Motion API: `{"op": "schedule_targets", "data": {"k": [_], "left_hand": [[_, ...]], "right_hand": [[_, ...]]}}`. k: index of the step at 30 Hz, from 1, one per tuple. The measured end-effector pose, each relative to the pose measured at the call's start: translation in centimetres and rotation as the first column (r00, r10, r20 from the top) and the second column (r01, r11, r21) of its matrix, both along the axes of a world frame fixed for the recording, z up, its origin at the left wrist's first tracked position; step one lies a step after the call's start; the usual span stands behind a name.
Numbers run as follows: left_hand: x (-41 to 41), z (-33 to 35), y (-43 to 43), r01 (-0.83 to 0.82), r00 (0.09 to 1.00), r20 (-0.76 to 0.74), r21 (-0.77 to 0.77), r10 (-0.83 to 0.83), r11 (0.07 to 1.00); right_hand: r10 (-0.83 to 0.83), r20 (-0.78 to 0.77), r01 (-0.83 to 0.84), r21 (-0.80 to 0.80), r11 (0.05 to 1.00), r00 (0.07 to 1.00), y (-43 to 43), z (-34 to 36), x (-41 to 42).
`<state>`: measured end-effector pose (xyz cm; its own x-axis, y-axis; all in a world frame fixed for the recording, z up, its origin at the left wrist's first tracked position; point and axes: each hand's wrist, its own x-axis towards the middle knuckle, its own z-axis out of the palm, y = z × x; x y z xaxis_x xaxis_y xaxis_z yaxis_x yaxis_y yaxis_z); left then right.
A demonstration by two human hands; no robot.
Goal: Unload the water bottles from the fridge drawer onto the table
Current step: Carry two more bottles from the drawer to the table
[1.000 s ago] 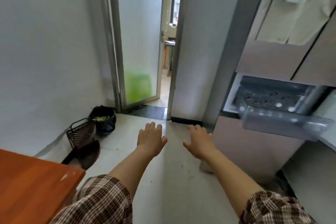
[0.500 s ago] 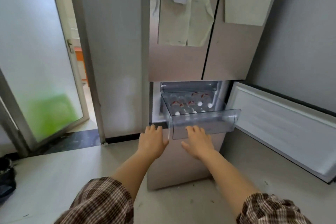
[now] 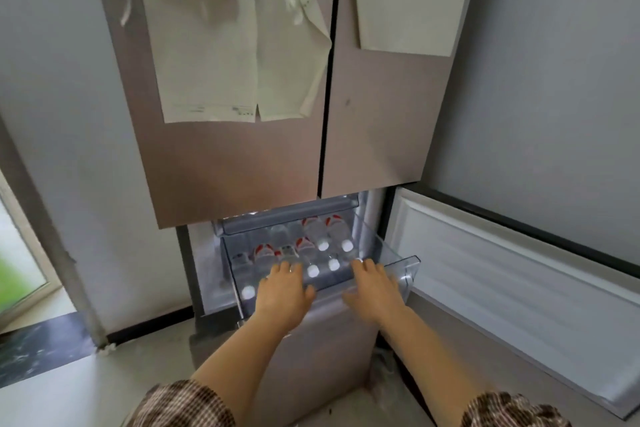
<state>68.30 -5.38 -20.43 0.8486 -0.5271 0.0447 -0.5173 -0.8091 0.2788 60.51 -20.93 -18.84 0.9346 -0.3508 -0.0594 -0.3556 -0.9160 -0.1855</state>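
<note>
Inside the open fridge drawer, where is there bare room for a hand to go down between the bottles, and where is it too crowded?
In the clear drawer, the water bottles pack the left and middle, caps close together. Bare room shows along the right wall, beside the rightmost bottles, and a narrower strip behind the front wall. The left hand and right hand both reach over that front wall, neither gripping a bottle.

At lower centre, both open hands, left hand [image 3: 284, 291] and right hand [image 3: 375, 288], reach over the clear fridge drawer [image 3: 398, 262], fingertips apparently touching the white-capped water bottles [image 3: 313, 253] lying inside. The fridge door [image 3: 512, 291] stands open at right.
</note>
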Motion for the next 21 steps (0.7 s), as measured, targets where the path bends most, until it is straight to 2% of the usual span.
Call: {"op": "schedule_targets", "data": {"k": [8,14,21], "left_hand": [[7.5,-4.2,-9.2,-0.032,0.992,-0.124,0.045,0.037,0.998],[13.0,-8.0,-15.2,-0.116,0.966,-0.22,0.093,0.134,0.989],[18.2,-11.2,-18.0,-0.13,0.964,-0.218,0.115,0.153,0.985]], "right_hand": [[0.107,-0.072,-0.109,-0.025,0.994,0.992,-9.2,-3.8,9.9],[0.23,-0.191,-0.222,0.06,0.973,0.954,-15.4,-8.1,16.8],[0.361,-0.166,-0.318,0.235,0.918,0.918,-18.5,-12.1,21.6]]}}
